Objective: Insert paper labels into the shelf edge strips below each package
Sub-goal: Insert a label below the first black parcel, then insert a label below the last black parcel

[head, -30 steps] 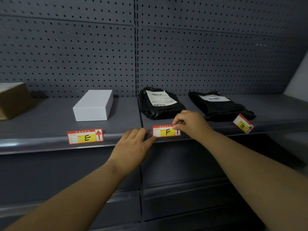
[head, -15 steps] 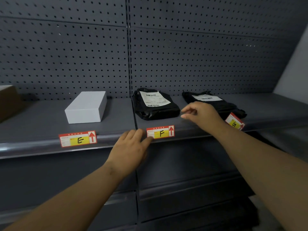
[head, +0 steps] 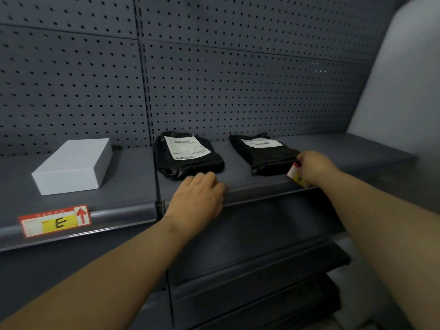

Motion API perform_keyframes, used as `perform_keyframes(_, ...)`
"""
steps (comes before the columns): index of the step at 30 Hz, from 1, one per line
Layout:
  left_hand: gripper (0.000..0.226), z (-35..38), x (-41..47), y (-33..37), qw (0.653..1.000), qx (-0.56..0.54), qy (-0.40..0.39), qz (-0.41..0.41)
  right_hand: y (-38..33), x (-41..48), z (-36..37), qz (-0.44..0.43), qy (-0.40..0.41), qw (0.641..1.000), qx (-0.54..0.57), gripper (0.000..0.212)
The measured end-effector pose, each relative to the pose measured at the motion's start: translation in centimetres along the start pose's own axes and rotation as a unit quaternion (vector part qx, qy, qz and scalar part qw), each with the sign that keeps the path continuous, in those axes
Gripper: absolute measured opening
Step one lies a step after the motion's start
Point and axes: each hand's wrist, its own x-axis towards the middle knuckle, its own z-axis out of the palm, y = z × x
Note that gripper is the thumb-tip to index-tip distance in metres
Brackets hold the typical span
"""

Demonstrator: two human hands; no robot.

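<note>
On the grey shelf (head: 128, 182) lie a white box (head: 73, 165) and two black mailer bags, one in the middle (head: 188, 156) and one to the right (head: 264, 153). A red and yellow label marked E (head: 55, 221) sits in the edge strip (head: 114, 216) below the white box. My left hand (head: 198, 198) lies flat on the shelf edge below the middle bag and hides the F label. My right hand (head: 314, 166) pinches the loose G label (head: 296, 176), which lies tilted on the shelf by the right bag's front corner.
A grey pegboard wall (head: 214, 86) backs the shelf. A vertical post (head: 158, 203) splits the shelf between the white box and the middle bag. Lower dark shelves (head: 257, 263) run beneath. A pale wall (head: 400, 86) stands at the far right.
My right hand has left the F label and moved right to take hold of the G label. My left hand has slid over the F label. The view has turned left and closer.
</note>
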Motion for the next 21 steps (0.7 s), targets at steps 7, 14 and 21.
perform_keyframes(7,0.033,1.3,2.9,1.2,1.000,-0.026,0.004,0.003,0.7,0.2,0.0,-0.006,-0.025,1.000,-0.016,0.031)
perform_keyframes(14,0.028,2.5,5.5,3.0,0.998,-0.056,0.007,0.017,1.1,0.3,0.0,-0.076,-0.032,0.996,0.046,0.021)
perform_keyframes(21,0.025,3.5,8.6,6.6,0.988,-0.150,0.026,-0.009,1.3,0.8,1.5,-0.122,-0.009,0.984,0.132,0.027)
